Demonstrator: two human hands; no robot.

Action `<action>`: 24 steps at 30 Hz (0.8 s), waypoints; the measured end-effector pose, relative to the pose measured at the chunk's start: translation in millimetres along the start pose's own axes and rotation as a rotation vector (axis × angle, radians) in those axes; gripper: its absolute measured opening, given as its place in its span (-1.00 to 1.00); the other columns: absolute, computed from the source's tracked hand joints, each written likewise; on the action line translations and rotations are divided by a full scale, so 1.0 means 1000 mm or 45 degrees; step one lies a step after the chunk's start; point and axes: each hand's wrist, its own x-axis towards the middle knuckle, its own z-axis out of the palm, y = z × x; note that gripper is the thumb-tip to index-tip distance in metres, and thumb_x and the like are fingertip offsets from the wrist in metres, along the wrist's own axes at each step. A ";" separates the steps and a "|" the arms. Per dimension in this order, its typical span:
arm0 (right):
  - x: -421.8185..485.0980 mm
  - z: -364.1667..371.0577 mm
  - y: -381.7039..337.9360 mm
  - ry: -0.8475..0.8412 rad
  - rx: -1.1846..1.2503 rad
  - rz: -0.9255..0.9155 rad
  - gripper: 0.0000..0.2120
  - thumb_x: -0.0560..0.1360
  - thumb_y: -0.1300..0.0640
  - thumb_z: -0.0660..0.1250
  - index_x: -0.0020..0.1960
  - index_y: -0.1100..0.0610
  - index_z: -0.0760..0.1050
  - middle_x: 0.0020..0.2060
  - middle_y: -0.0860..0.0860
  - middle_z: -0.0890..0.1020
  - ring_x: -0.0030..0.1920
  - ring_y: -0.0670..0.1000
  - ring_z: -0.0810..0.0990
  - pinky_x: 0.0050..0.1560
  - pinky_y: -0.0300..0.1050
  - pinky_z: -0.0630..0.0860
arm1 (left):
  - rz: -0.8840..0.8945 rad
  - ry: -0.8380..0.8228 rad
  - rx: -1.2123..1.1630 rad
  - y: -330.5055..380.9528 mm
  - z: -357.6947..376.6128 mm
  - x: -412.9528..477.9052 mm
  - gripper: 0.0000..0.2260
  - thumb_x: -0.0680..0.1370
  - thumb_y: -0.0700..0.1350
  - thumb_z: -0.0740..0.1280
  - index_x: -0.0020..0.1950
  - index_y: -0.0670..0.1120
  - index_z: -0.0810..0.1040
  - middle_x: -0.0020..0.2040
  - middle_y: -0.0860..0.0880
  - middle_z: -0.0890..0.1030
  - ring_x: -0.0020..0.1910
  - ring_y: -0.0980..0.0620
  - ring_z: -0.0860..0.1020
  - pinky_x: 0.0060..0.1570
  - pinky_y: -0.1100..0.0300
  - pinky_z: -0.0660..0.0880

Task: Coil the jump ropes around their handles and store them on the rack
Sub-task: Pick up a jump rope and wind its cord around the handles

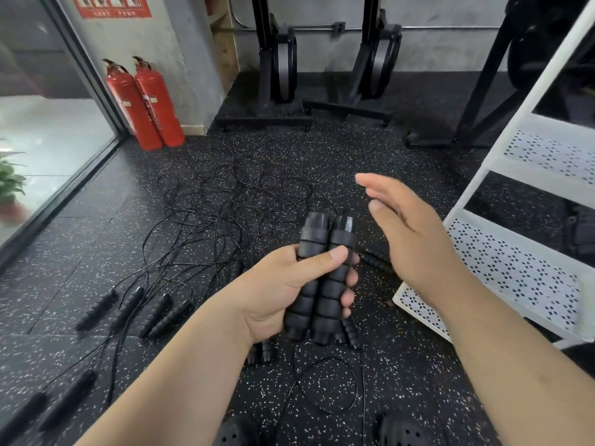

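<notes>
Ribbed foam handles (317,278), left hand (283,284) gripping

Centre: two handles (322,278), side by side, gripped in the left hand (280,284).
Right of them, apart: right hand (409,233), fingers straight.
Right edge: rack (515,268), shelves stacked; lowest shelf beside the right wrist.
Centre-left, behind the handles: rope tangle (225,204) on the floor (418,381).
Lower left: loose handles (138,307) in a row on the floor.
Upper left: two extinguishers (145,104), side by side against the wall (145,33).
Far left edge: plant (9,185).
Top centre: two machines (283,59) by the back wall.
</notes>
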 end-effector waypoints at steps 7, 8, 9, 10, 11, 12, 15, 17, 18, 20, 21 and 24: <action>-0.002 0.015 0.003 -0.356 0.548 0.254 -0.54 0.77 -0.15 0.10 0.05 0.08 0.67 -0.09 0.05 0.71 -0.08 0.04 0.64 0.15 0.14 0.54 | 0.044 -0.117 -0.028 -0.003 0.001 0.001 -0.74 0.68 -0.07 0.36 0.26 -0.22 0.56 -0.03 -0.16 0.58 -0.14 -0.09 0.57 -0.04 -0.01 0.60; -0.001 0.019 0.003 -0.321 0.535 0.271 -0.55 0.77 -0.15 0.11 -0.04 0.06 0.65 -0.23 0.07 0.61 -0.22 0.06 0.56 -0.05 0.09 0.52 | 0.087 -0.048 -0.030 -0.003 0.000 0.003 -0.73 0.67 -0.06 0.37 0.26 -0.23 0.57 -0.02 -0.16 0.59 -0.13 -0.09 0.58 -0.04 -0.01 0.61; -0.001 0.022 0.004 -0.281 0.487 0.280 -0.57 0.78 -0.12 0.12 -0.09 -0.01 0.64 -0.31 0.04 0.52 -0.30 0.03 0.48 -0.20 0.01 0.45 | 0.137 0.040 -0.038 -0.002 -0.003 0.004 -0.71 0.66 -0.06 0.39 0.26 -0.23 0.59 -0.01 -0.17 0.60 -0.12 -0.10 0.59 -0.04 -0.01 0.62; 0.000 0.024 0.006 -0.247 0.410 0.284 -0.58 0.78 -0.11 0.13 -0.11 -0.07 0.65 -0.36 -0.01 0.46 -0.34 0.00 0.41 -0.28 -0.05 0.38 | 0.190 0.136 -0.056 -0.002 -0.006 0.006 -0.69 0.65 -0.05 0.41 0.27 -0.24 0.60 0.01 -0.18 0.62 -0.10 -0.10 0.61 -0.02 -0.02 0.63; 0.000 0.027 0.008 -0.232 0.327 0.284 -0.59 0.78 -0.11 0.14 -0.11 -0.10 0.66 -0.38 -0.04 0.41 -0.36 -0.01 0.35 -0.32 -0.07 0.31 | 0.239 0.232 -0.084 -0.002 -0.009 0.008 -0.68 0.64 -0.05 0.43 0.27 -0.24 0.61 0.02 -0.19 0.63 -0.09 -0.10 0.62 -0.01 -0.04 0.62; -0.001 0.031 0.010 -0.231 0.250 0.284 -0.61 0.77 -0.12 0.16 -0.10 -0.11 0.67 -0.38 -0.04 0.39 -0.36 0.01 0.32 -0.31 -0.05 0.28 | 0.278 0.327 -0.117 -0.002 -0.011 0.009 -0.69 0.63 -0.04 0.43 0.26 -0.23 0.62 0.03 -0.19 0.65 -0.08 -0.10 0.63 0.01 -0.04 0.63; -0.005 0.043 0.012 -0.200 0.196 0.308 -0.69 0.74 -0.10 0.23 -0.04 -0.09 0.70 -0.37 -0.06 0.42 -0.33 0.01 0.34 -0.24 -0.01 0.29 | 0.301 0.595 -0.126 -0.004 -0.012 0.013 -0.71 0.63 -0.04 0.43 0.25 -0.21 0.63 0.10 -0.16 0.73 0.01 -0.10 0.67 0.08 -0.02 0.63; -0.007 0.050 0.011 -0.143 0.263 0.341 -0.76 0.73 -0.05 0.30 0.01 -0.08 0.72 -0.37 -0.07 0.48 -0.34 -0.01 0.36 -0.25 -0.04 0.31 | 0.306 0.700 -0.124 -0.006 -0.010 0.013 -0.71 0.64 -0.03 0.44 0.27 -0.18 0.65 0.15 -0.13 0.75 0.12 -0.10 0.70 0.09 0.01 0.64; -0.008 0.053 0.011 -0.119 0.300 0.358 -0.79 0.72 -0.03 0.33 0.03 -0.08 0.73 -0.37 -0.09 0.52 -0.36 -0.03 0.38 -0.25 -0.06 0.32 | 0.319 0.733 -0.157 -0.007 -0.010 0.014 -0.71 0.63 -0.02 0.44 0.27 -0.18 0.66 0.16 -0.12 0.75 0.16 -0.11 0.70 0.10 -0.01 0.65; -0.011 0.059 0.010 -0.080 0.312 0.382 -0.84 0.69 -0.02 0.38 0.06 -0.09 0.75 -0.36 -0.18 0.60 -0.41 -0.15 0.43 -0.25 -0.12 0.35 | 0.349 0.780 -0.274 -0.006 -0.008 0.014 -0.71 0.64 -0.02 0.44 0.28 -0.18 0.64 0.18 -0.15 0.74 0.22 -0.16 0.70 0.20 -0.11 0.65; -0.012 0.062 0.009 -0.075 0.331 0.418 -0.85 0.68 -0.01 0.39 0.07 -0.09 0.76 -0.36 -0.23 0.62 -0.44 -0.21 0.45 -0.24 -0.18 0.35 | 0.366 0.766 -0.348 -0.005 -0.007 0.014 -0.71 0.66 -0.03 0.41 0.30 -0.18 0.62 0.21 -0.16 0.73 0.25 -0.19 0.69 0.27 -0.17 0.61; -0.016 0.072 0.001 -0.145 0.606 0.744 -0.80 0.70 0.11 0.36 0.05 -0.04 0.76 -0.42 -0.14 0.60 -0.52 -0.18 0.38 -0.40 -0.21 0.27 | 0.394 0.683 -0.574 -0.003 -0.006 0.017 -0.63 0.69 0.00 0.34 0.45 -0.14 0.48 0.31 -0.17 0.69 0.34 -0.18 0.65 0.46 -0.21 0.46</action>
